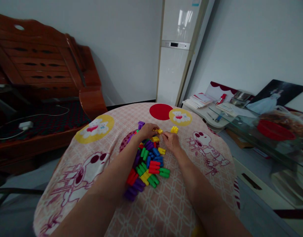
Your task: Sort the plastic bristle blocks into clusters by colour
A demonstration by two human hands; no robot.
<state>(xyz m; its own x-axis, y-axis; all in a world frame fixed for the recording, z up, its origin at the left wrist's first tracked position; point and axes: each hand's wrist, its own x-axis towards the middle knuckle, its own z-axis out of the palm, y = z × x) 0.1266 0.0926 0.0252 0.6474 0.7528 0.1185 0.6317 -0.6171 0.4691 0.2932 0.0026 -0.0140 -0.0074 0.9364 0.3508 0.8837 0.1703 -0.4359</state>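
Note:
My left hand [148, 130] reaches over the far side of a heap of plastic building blocks, fingers closed on a small yellow building block [159, 131]. Just right of it, my right hand [171, 140] has its thumb and fingertips pinched together by that block; whether they grip it or a small piece is too fine to make out. A separate yellow block [174, 129] lies beyond my right hand. In the heap are red blocks [154, 167], green blocks [164, 172], blue blocks [155, 151] and purple blocks [130, 194], partly hidden by my left forearm.
A patterned cloth [203, 204] covers the round table. To the right stands a glass-topped table [240, 131] with papers [199, 100] and a red bowl [276, 130]. A wooden bench [43, 65] is at left, and a tall white cabinet unit [174, 72] stands behind.

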